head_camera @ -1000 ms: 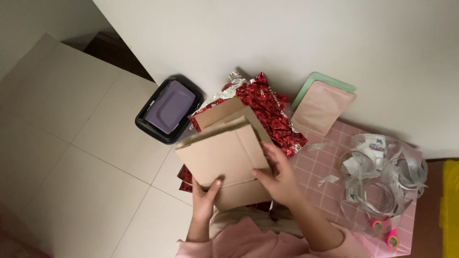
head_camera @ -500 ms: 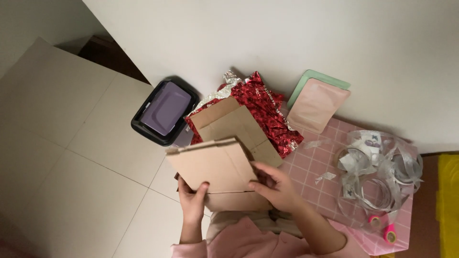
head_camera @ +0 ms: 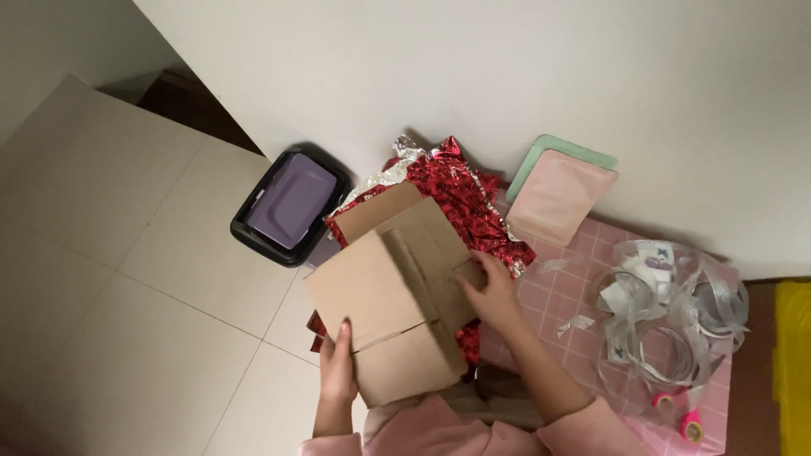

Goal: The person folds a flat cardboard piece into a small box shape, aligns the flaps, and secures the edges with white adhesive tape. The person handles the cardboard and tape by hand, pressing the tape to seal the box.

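You had one cardboard box (head_camera: 393,304) in front of you and one sheet of red foil wrap (head_camera: 456,190) under it. One black tray (head_camera: 290,205) held one purple lid (head_camera: 291,201). Two square plates lay stacked, one pink (head_camera: 559,198) and one green (head_camera: 549,145). One pink grid mat (head_camera: 553,308) carried one tangle of clear ribbon (head_camera: 667,317).
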